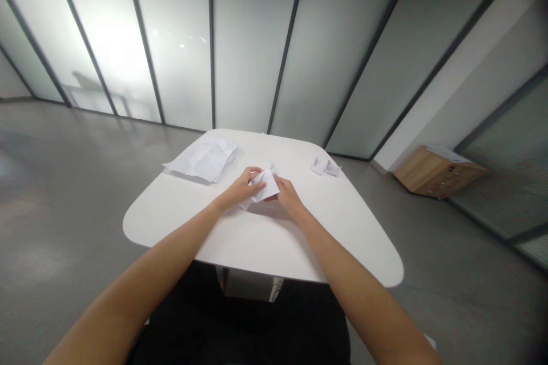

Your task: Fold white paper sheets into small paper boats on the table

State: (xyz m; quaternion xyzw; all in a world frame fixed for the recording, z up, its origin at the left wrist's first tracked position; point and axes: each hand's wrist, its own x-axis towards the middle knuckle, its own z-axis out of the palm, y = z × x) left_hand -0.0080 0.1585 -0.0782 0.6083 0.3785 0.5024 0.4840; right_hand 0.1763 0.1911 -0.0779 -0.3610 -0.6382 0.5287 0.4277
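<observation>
Left hand (240,189) and right hand (289,196) both grasping folded white paper (262,185), fingers closed on it, over middle of white table (265,245). Table bare around hands, wide room to both sides. Loose paper sheets (204,159) on table left, near far edge. Two small paper folds (325,167) on table right, near edge. Grey floor (64,194) beyond rounded table edges. Wooden cabinet (439,172) off right, frosted glass wall (252,40) past far edge.

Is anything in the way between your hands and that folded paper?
Nothing visible is in the way: the left hand and the right hand are already touching the folded white paper, above the white table.
</observation>
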